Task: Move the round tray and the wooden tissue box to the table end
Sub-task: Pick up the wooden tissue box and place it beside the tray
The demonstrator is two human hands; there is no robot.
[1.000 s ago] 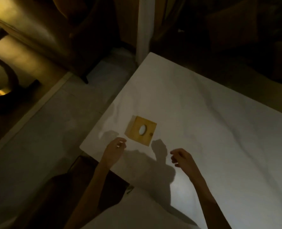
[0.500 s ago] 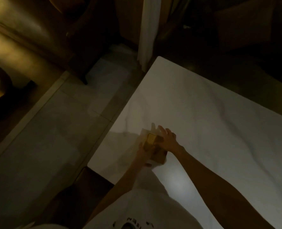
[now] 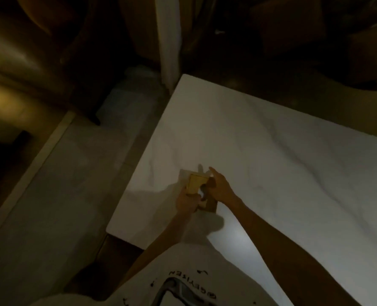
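The wooden tissue box (image 3: 196,184), square with a round hole in its top, sits on the white marble table (image 3: 271,162) near the table's left edge and front corner. My left hand (image 3: 186,202) grips its near left side. My right hand (image 3: 221,187) lies on its right side with the index finger stretched out past it. Both hands cover much of the box. No round tray is in view.
The table's left edge (image 3: 143,155) drops to a pale tiled floor (image 3: 72,195). A white pillar (image 3: 168,40) stands beyond the far corner. Dark furniture (image 3: 39,62) fills the upper left, and a dark chair seat (image 3: 117,250) sits below the front corner.
One second ago both hands hovered open, short of the box. They then closed onto its two sides, and the grip has held since half a second ago.
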